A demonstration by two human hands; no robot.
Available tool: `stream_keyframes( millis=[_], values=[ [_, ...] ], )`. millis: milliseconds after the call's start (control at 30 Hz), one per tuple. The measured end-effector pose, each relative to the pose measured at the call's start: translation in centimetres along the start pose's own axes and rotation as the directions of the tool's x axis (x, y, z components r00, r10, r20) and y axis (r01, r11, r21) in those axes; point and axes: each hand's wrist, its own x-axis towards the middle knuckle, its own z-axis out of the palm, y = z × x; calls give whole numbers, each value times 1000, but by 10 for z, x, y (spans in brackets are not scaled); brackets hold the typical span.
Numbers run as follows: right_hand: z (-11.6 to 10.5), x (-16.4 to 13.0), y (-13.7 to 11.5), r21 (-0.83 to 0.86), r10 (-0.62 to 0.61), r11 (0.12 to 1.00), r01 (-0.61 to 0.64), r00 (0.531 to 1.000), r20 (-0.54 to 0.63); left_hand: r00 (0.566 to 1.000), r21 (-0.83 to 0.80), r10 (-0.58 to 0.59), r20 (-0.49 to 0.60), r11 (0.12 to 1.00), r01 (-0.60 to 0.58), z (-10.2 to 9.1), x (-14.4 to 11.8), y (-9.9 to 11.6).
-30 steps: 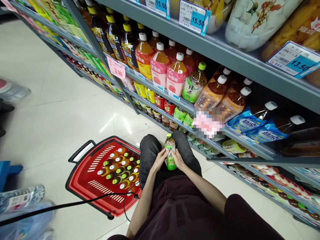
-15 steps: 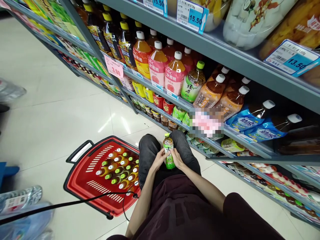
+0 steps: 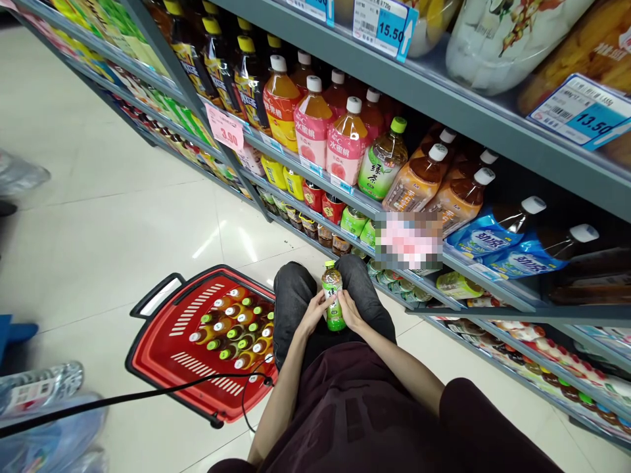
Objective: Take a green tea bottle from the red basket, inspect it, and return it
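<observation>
I crouch in a shop aisle and hold a small green tea bottle (image 3: 334, 296) upright between my knees. My left hand (image 3: 314, 311) grips its left side and my right hand (image 3: 350, 310) grips its right side. The bottle has a yellow-green cap and a green label. To my left on the floor sits a red shopping basket (image 3: 162, 348) with several small bottles lying inside it.
Grey shelving (image 3: 444, 105) runs along the right, stocked with large juice and tea bottles (image 3: 345, 141), cans and blue packets (image 3: 513, 253). Price tags (image 3: 227, 129) hang from the shelf edges. Wrapped water packs (image 3: 39, 387) lie at the lower left on the pale tiled floor.
The bottle stays gripped in both hands between my knees. Only the view has shifted slightly; nothing else has moved.
</observation>
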Motion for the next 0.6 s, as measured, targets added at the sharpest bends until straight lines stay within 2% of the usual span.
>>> stream_keyframes(
  millis=[600],
  values=[
    [0, 0, 0, 5, 7, 1000, -7, 1000, 0, 1000, -16, 6, 4, 1000, -6, -1, 0, 0]
  ],
)
